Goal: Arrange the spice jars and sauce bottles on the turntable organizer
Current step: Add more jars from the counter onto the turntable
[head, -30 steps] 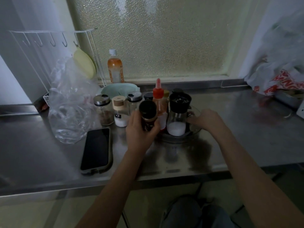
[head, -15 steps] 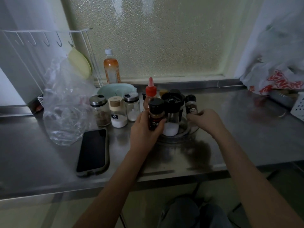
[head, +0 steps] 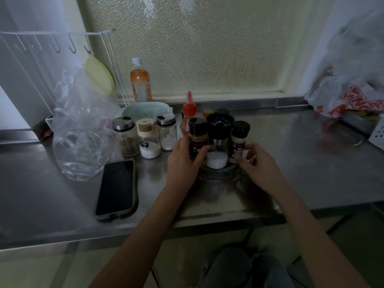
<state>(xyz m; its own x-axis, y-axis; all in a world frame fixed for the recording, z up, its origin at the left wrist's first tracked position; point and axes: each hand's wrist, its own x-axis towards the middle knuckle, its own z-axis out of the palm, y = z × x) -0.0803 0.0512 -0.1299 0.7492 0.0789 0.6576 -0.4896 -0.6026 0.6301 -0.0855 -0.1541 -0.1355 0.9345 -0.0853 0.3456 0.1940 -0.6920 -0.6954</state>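
Two hands work the turntable (head: 218, 173): our left hand (head: 182, 161) wraps its fingers round a black-capped spice jar (head: 198, 138), setting it at the rim, while our right hand (head: 259, 163) curls against the far edge, seemingly to steady it. Left of the grip, three jars (head: 145, 138) wait on the counter.

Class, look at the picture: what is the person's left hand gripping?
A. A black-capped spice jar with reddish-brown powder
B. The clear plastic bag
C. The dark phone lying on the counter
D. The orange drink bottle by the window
A: the left hand has its fingers curled round the black-capped spice jar of reddish-brown powder at the turntable's left edge.
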